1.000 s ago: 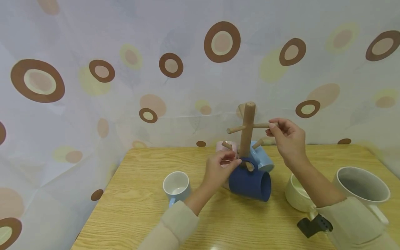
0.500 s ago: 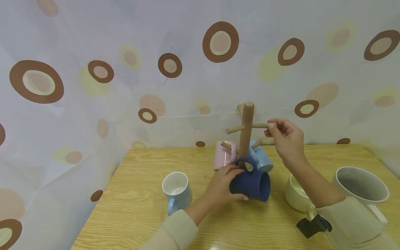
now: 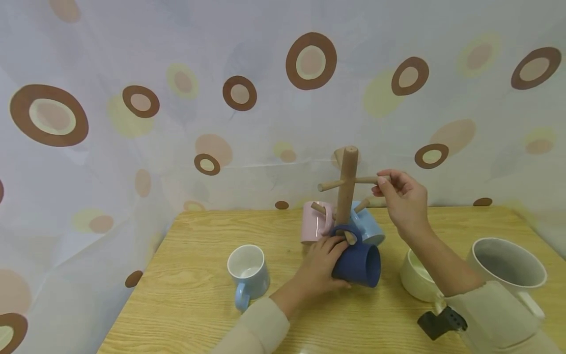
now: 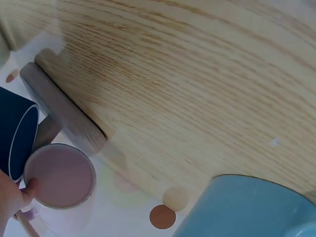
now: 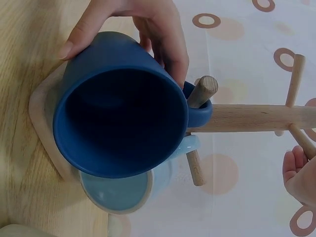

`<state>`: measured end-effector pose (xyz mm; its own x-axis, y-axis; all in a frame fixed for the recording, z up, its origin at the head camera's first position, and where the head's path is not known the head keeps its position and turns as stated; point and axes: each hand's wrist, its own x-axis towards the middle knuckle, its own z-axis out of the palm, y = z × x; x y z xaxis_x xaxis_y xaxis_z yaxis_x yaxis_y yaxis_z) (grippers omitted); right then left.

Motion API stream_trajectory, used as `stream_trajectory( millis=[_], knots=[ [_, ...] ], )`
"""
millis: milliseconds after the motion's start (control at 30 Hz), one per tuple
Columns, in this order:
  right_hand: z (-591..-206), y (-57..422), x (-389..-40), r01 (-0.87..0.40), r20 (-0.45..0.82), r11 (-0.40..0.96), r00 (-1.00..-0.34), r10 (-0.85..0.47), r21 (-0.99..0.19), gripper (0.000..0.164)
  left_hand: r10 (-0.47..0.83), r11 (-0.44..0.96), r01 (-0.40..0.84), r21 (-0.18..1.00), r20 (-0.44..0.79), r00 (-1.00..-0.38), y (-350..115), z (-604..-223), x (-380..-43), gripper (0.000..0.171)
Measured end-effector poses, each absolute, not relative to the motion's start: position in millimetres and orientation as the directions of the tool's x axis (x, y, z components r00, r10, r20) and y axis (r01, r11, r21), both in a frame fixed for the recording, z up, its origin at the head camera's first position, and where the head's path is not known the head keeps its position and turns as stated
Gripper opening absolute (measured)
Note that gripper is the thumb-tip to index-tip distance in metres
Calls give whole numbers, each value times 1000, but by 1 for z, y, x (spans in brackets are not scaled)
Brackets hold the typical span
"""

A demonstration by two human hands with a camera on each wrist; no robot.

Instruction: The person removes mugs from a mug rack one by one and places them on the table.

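"Pale cloth [image 3: 177, 44] printed with brown rings and yellow spots backs the whole scene, right?"

"Yes, and in front of it is a wood-grain table [image 3: 177, 314]. A wooden mug rack [image 3: 347, 184] stands on it, toward the far edge and right of the middle."

"Where's the dark blue mug [image 3: 353, 265]?"

"On the near side of the rack, tipped sideways, its mouth toward the table's right edge. A lower peg [image 5: 205, 89] runs through its handle."

"And the left hand [image 3: 322, 265]?"

"Closed around that mug's body, thumb on one side and fingers on the other."

"What about the right hand [image 3: 407, 201]?"

"Thumb and fingertips pinch the end of an upper peg [image 3: 366, 180] on the rack's right side."

"Anything else hanging?"

"A pink mug [image 3: 311, 226] at the rack's left and a light blue mug [image 3: 371, 230] at its right, both behind the dark blue one."

"And standing on the table?"

"A blue cup [image 3: 256, 282] with a white inside, upright toward the left edge, handle facing the near edge. Toward the right edge, a cream cup [image 3: 413, 278] and a big pale mug [image 3: 504, 260], both partly behind the right arm."
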<state>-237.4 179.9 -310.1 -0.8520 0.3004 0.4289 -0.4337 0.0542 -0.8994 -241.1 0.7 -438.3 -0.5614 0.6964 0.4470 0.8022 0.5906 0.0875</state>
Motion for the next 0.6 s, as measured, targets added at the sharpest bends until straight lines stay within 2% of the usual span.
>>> stream_trajectory(
  millis=[167,367,600],
  knots=[
    [-310,179,-238,-430,426,57,-851,307,-901,10,712,593,803,59,428,-557,4,-437,-246,88],
    [-310,179,-238,-432,423,44,-851,312,-901,9,725,622,781,-46,411,-553,9,-435,-248,91],
    [-311,179,-239,-437,426,36,-849,313,-899,6,707,651,749,-124,455,-541,13,-435,-247,88]
  ],
)
